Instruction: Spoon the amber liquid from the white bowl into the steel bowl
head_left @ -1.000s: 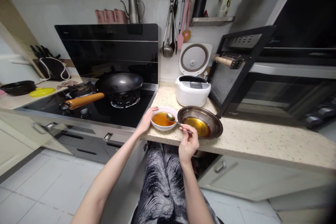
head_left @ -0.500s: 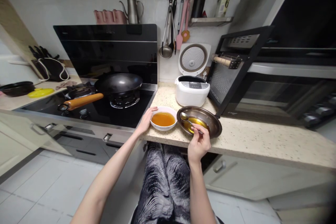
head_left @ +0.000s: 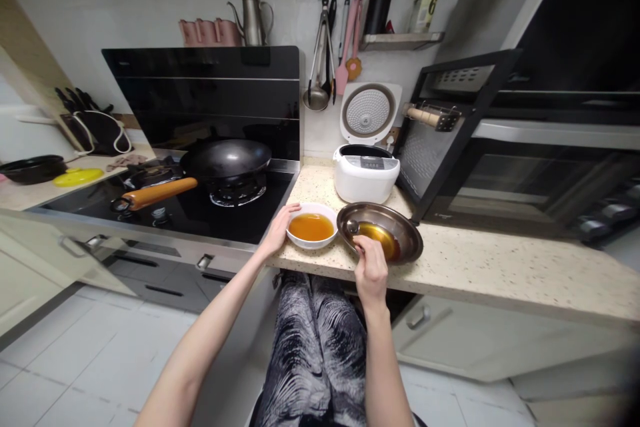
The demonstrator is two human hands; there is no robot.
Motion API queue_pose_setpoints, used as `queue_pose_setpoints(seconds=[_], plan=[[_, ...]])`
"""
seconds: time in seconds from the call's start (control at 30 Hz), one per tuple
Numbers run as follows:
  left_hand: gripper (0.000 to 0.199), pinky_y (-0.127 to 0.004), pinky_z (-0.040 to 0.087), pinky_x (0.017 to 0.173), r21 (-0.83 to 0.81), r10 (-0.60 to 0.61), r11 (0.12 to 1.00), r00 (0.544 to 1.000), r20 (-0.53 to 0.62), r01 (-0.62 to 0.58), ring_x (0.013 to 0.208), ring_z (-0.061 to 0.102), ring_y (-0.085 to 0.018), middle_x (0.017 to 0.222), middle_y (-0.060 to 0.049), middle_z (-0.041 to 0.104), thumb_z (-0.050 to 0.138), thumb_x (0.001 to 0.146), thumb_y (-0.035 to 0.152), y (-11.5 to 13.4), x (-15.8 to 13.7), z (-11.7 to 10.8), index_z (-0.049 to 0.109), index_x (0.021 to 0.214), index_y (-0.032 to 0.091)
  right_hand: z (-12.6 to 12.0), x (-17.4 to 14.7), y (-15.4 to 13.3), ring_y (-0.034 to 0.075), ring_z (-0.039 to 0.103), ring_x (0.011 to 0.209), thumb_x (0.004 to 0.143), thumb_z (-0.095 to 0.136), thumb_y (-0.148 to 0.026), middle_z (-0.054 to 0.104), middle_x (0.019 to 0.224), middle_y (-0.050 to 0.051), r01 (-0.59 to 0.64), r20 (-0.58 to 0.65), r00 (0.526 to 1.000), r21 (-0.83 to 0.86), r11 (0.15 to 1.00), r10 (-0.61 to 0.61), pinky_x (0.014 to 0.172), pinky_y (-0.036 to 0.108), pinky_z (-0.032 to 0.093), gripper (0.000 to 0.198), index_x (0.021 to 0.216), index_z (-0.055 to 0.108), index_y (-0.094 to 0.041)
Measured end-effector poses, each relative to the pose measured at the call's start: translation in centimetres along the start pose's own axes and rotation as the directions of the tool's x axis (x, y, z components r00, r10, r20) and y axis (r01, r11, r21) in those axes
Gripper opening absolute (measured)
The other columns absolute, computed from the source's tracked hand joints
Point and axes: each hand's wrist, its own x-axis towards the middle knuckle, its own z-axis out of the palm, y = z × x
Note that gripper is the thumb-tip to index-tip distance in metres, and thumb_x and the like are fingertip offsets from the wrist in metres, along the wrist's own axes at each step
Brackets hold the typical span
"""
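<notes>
Spoon [head_left: 353,227] is in the right hand [head_left: 371,270], whose fingers are closed in a pinch on its handle, the tip slanting over the left inner side of the metal bowl [head_left: 407,233]; whether it touches the yellow liquid [head_left: 381,237] there, I cannot tell. Fingers of the left hand [head_left: 278,230] are fairly straight and loosely open, resting against the left rim of the white bowl [head_left: 311,245], which holds amber liquid [head_left: 311,227]. Both bowls sit side by side near the front edge of the table [head_left: 465,263], the metal one on the right. Just behind them stands a white rice cooker [head_left: 367,181] with its lid [head_left: 370,112] raised. To the left, a black wok [head_left: 225,159] with an orange handle [head_left: 165,193] sits on the stove [head_left: 200,221]. Farther off, a ladle [head_left: 316,100] hangs on the wall, a metal jug [head_left: 254,19] stands beside pink cups [head_left: 225,33], and an oven [head_left: 525,180] fills the right side.
</notes>
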Motion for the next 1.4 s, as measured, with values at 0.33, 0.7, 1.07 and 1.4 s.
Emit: queue_pose_setpoints(seconds=[0.33, 0.7, 1.07, 1.4], plan=[[0.045, -0.046, 0.032, 0.125, -0.006, 0.003, 1.000, 1.000, 0.000, -0.003, 0.137, 0.054, -0.024, 0.142, -0.013, 0.060, 0.034, 0.104, 0.042, 0.0, 0.0, 0.0, 0.068, 0.119, 0.016, 0.0, 0.1, -0.8, 0.020, 0.071, 0.093, 0.099, 0.054, -0.016, 0.073, 0.095, 0.006, -0.101, -0.224, 0.969, 0.004, 0.995, 0.100, 0.087, 0.037, 0.058, 0.016, 0.107, 0.068, -0.022], [0.046, -0.045, 0.033, 0.125, 0.005, -0.007, 1.000, 1.000, 0.002, 0.007, 0.136, 0.054, -0.024, 0.142, -0.012, 0.061, 0.033, 0.104, 0.043, 0.1, 0.0, 0.0, 0.068, 0.120, 0.018, 3.0, -0.1, -4.1, 0.019, 0.072, 0.091, 0.100, 0.052, -0.021, 0.074, 0.094, 0.006, -0.211, -0.152, 0.954, 0.280, 0.937, 0.260, 0.084, 0.036, 0.060, 0.014, 0.098, 0.067, -0.022], [0.045, -0.045, 0.033, 0.124, -0.013, 0.000, 1.000, 1.000, 0.002, 0.000, 0.136, 0.054, -0.024, 0.141, -0.013, 0.061, 0.033, 0.105, 0.041, 0.2, 0.0, 0.1, 0.067, 0.121, 0.016, 4.8, -0.6, -3.8, 0.018, 0.072, 0.096, 0.101, 0.050, -0.019, 0.076, 0.100, 0.007, -0.195, 0.047, 0.981, 0.278, 0.941, 0.189, 0.087, 0.034, 0.058, 0.018, 0.102, 0.067, -0.021], [0.044, -0.045, 0.034, 0.124, 0.002, -0.002, 1.000, 1.000, -0.011, 0.002, 0.135, 0.055, -0.023, 0.139, -0.011, 0.062, 0.034, 0.105, 0.041, -0.1, 0.0, 0.2, 0.069, 0.120, 0.018, 5.2, -1.2, -3.4, 0.017, 0.073, 0.091, 0.102, 0.049, -0.027, 0.076, 0.099, 0.006, -0.310, 0.079, 0.951, 0.293, 0.905, 0.300, 0.085, 0.033, 0.059, 0.019, 0.101, 0.067, -0.021]])
